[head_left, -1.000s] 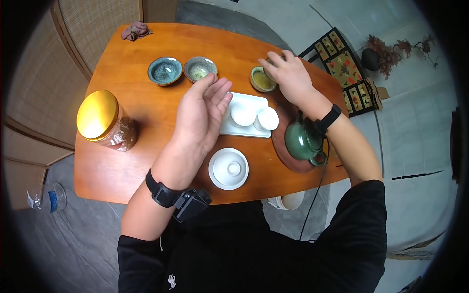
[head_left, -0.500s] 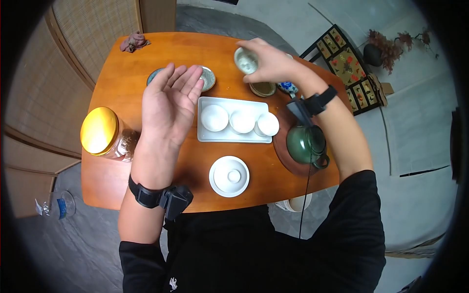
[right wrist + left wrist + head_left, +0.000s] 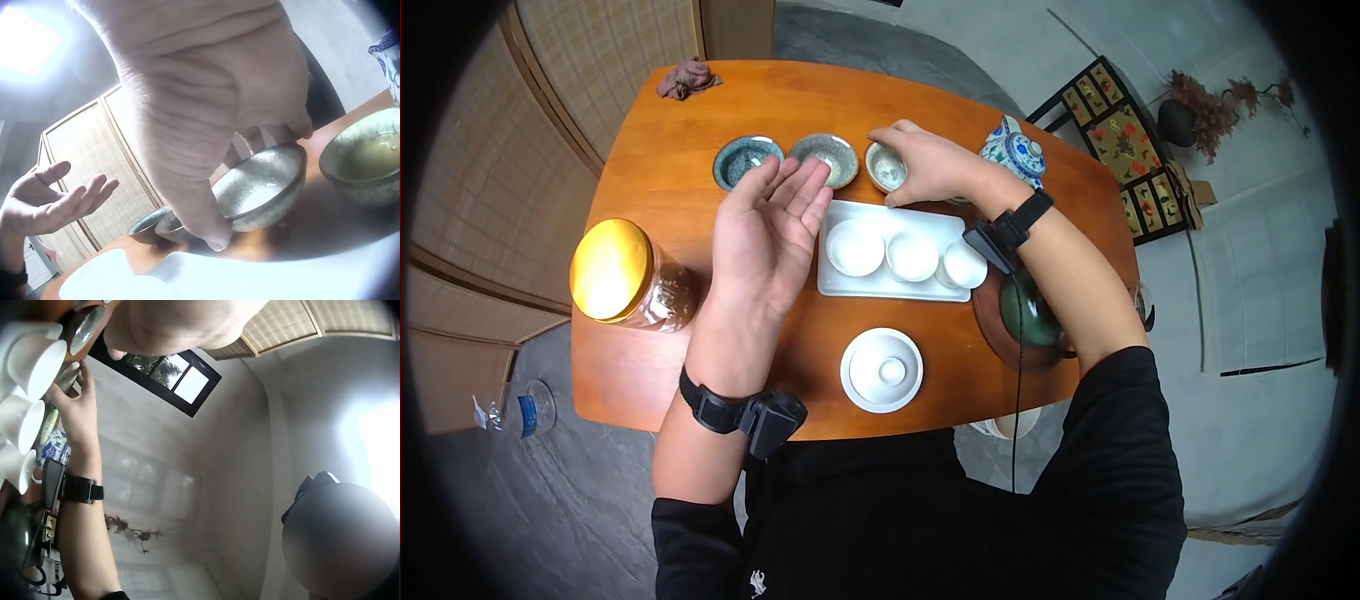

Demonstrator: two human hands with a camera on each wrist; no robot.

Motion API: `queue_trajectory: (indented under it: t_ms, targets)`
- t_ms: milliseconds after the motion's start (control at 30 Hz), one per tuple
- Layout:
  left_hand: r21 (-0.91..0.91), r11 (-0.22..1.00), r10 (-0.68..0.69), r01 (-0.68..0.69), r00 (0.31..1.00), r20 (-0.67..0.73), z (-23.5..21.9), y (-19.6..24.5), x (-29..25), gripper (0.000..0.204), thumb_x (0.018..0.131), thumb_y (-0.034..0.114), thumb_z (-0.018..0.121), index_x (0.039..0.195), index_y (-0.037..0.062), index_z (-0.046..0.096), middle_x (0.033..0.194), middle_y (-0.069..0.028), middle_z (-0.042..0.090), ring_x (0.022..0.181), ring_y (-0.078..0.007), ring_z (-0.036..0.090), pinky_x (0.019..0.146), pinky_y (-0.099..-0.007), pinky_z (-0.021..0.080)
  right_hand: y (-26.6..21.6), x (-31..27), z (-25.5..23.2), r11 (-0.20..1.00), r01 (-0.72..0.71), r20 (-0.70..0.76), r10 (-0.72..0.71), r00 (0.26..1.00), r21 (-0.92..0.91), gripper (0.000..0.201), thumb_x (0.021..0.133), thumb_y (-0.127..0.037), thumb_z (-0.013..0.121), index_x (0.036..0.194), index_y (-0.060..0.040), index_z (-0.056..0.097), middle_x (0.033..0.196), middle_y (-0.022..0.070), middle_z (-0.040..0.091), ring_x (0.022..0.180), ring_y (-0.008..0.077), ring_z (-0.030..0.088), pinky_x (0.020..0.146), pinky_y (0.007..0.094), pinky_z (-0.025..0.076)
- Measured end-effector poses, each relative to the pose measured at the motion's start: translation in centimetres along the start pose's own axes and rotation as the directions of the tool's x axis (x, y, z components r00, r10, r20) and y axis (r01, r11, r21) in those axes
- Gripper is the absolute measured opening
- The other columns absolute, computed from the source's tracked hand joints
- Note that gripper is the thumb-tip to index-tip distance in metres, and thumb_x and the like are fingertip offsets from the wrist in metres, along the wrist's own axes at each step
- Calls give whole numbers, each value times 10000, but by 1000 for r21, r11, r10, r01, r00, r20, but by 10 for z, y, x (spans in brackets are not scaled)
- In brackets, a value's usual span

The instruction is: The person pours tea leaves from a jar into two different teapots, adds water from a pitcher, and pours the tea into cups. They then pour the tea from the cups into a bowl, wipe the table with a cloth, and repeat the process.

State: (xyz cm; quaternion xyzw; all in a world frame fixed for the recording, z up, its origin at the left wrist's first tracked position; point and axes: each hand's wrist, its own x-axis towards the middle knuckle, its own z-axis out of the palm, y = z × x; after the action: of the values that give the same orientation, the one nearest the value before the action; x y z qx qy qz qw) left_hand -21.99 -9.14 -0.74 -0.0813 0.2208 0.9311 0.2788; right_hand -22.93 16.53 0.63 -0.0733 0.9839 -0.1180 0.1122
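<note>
My right hand [image 3: 937,168] grips a pale green crackle-glazed teacup [image 3: 887,168], thumb on the near side and fingers round the far rim. In the right wrist view this teacup [image 3: 265,187] stands low over the table, slightly tilted. To its left in the head view are a grey-green teacup [image 3: 825,155] and a blue teacup [image 3: 738,160]. Another greenish teacup [image 3: 365,159], holding yellowish liquid, is mostly hidden under my right wrist in the head view. My left hand [image 3: 765,240] hovers palm up with relaxed fingers and holds nothing; its fingertips overlap the blue and grey-green cups.
A white tray [image 3: 840,286] bears three white cups. In front is a white lidded bowl [image 3: 882,370]. A green teapot [image 3: 1028,312] stands under my right forearm, with a blue-and-white pot [image 3: 1012,150] behind. At left are a gold-lidded jar [image 3: 612,270] and a crumpled cloth [image 3: 688,78].
My right hand went from beside the cup with yellowish liquid to holding the pale green teacup, then lowered it leftward beside the grey-green one. My left hand drew left, then shifted slightly right.
</note>
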Motion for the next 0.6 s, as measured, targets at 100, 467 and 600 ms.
queue_trajectory:
  t_ms: [100, 467, 600]
  targets:
    - [-4, 1000, -4, 4, 1000, 6, -2, -1, 1, 313, 1019, 210, 577, 1185, -44, 503, 1276, -241, 572, 1234, -327, 596, 1036, -409, 516, 1, 2, 1, 1000, -6, 26, 7, 1000, -12, 925, 683, -258, 865, 1473, -4, 457, 1407, 210, 513, 1284, 377, 553, 1084, 391, 472]
    - [-8, 1000, -1, 1, 1000, -6, -3, -1, 1, 316, 1015, 196, 583, 1194, -51, 501, 1279, -240, 568, 1240, -328, 591, 1042, -410, 511, 1, 5, 5, 999, -31, 39, 32, 999, -21, 914, 717, -308, 854, 1478, -1, 453, 1419, 218, 511, 1293, 379, 548, 1087, 392, 466]
    - [-8, 1000, -2, 1, 1000, -12, -4, -2, 2, 306, 1014, 189, 584, 1189, -48, 503, 1264, -234, 572, 1227, -324, 599, 1037, -407, 515, 3, 5, 7, 999, -36, 34, 37, 999, -32, 915, 734, -345, 850, 1484, -8, 448, 1421, 218, 509, 1293, 382, 548, 1080, 398, 470]
